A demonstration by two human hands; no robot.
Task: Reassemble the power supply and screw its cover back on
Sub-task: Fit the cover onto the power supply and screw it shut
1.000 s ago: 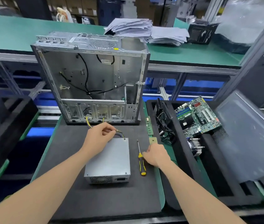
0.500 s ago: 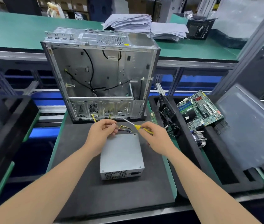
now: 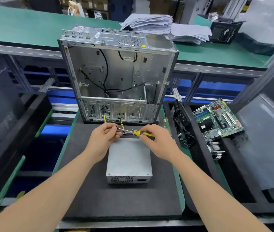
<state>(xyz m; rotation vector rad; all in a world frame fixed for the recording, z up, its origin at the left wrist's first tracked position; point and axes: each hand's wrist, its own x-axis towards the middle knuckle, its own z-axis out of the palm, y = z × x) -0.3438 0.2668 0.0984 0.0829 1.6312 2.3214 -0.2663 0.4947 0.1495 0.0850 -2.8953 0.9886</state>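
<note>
On the black foam surface before us, the grey metal power supply box lies flat, its wires trailing toward the open silver computer case. Our right hand grips a yellow-handled screwdriver. Our left hand pinches its shaft tip; we cannot tell if a screw sits there. We judge cover-screwing is starting. Next, the tip must meet a cover hole squarely.

Black mat (power supply, case)

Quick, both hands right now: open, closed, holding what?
Left hand: closed, pinching the power supply cables.
Right hand: closed on the yellow screwdriver handle.
</note>
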